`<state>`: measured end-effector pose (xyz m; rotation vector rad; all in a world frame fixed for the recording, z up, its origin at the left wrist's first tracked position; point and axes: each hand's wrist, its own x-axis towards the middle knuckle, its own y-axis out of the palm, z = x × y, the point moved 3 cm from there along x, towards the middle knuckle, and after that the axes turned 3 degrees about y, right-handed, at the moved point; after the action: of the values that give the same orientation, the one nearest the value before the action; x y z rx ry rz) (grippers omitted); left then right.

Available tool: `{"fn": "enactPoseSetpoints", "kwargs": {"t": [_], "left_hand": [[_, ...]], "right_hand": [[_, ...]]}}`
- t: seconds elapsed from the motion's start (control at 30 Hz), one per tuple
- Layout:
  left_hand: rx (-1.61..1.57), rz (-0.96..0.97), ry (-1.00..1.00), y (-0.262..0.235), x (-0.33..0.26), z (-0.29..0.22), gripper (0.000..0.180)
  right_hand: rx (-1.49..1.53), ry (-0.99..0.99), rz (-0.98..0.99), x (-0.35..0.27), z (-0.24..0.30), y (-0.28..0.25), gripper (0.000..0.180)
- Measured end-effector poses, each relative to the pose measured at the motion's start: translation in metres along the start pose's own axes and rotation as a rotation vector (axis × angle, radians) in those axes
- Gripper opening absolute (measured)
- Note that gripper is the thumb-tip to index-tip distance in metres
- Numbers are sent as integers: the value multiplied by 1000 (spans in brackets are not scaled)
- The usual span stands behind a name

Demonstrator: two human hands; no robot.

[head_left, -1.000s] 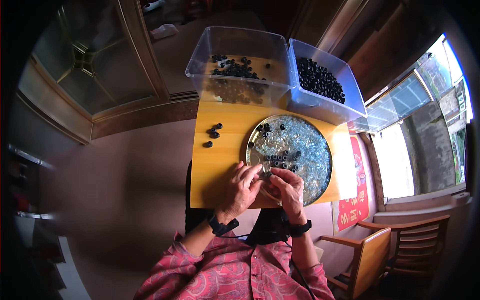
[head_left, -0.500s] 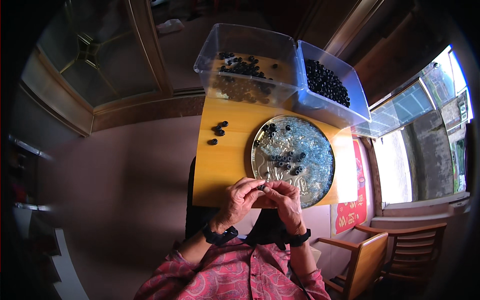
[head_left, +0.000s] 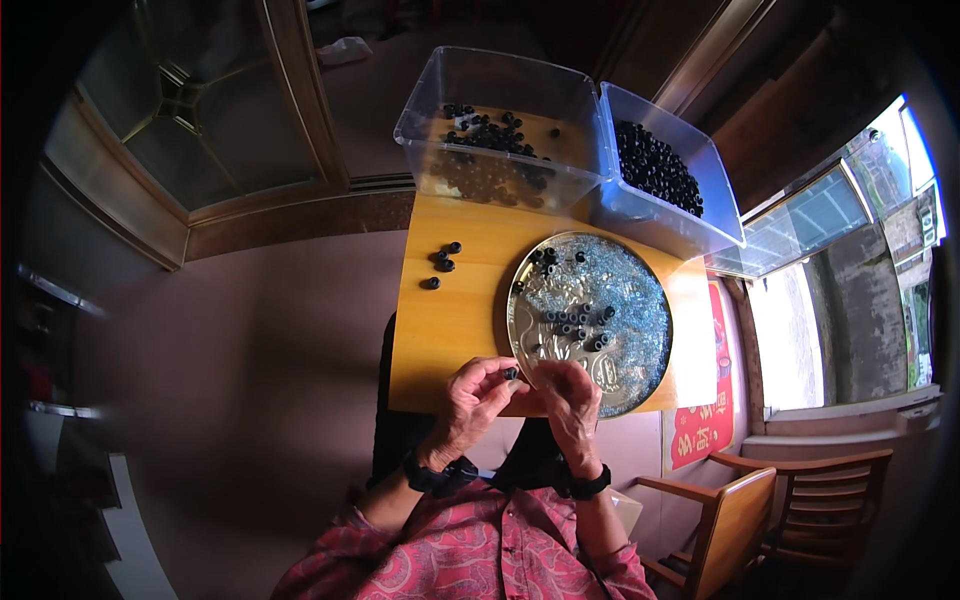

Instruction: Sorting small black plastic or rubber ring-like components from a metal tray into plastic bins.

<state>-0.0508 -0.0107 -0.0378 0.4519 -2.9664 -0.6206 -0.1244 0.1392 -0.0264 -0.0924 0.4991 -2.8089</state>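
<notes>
My left hand (head_left: 474, 405) pinches a small round black part (head_left: 511, 373) between thumb and fingertips, just off the near left rim of a round metal tray (head_left: 606, 374). To its right, my right hand (head_left: 570, 402) hovers over the tray's near edge with thumb and fingers pressed together; anything between them is too small to make out. Many tiny clear, bluish pieces (head_left: 640, 310) cover the tray's right and far sides. Several hollow black parts (head_left: 574, 318) lie grouped in its middle, and a few more sit near its far left rim.
On the yellow wooden table (head_left: 450, 340), several black parts (head_left: 446, 265) rest left of the tray. Two clear plastic bins stand behind: the left bin (head_left: 420, 135) holds scattered black parts, the right bin (head_left: 715, 200) a larger pile. A wooden chair (head_left: 735, 520) is at lower right.
My hands have drawn apart. The right hand has come away from the black part, which stays in my left fingertips and now shows plainly.
</notes>
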Motion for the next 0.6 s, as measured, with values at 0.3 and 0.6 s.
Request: {"fn": "enactPoseSetpoints", "kwargs": {"t": [0.3,0.6], "left_hand": [[-122,-22,-10,-3,-3,-1,30],[-282,-40,-143,-1,-6,-7,28]], "right_hand": [[-675,-431,46,20,24,9,31],[-347,-265,-48,8,11,-2,20]]}}
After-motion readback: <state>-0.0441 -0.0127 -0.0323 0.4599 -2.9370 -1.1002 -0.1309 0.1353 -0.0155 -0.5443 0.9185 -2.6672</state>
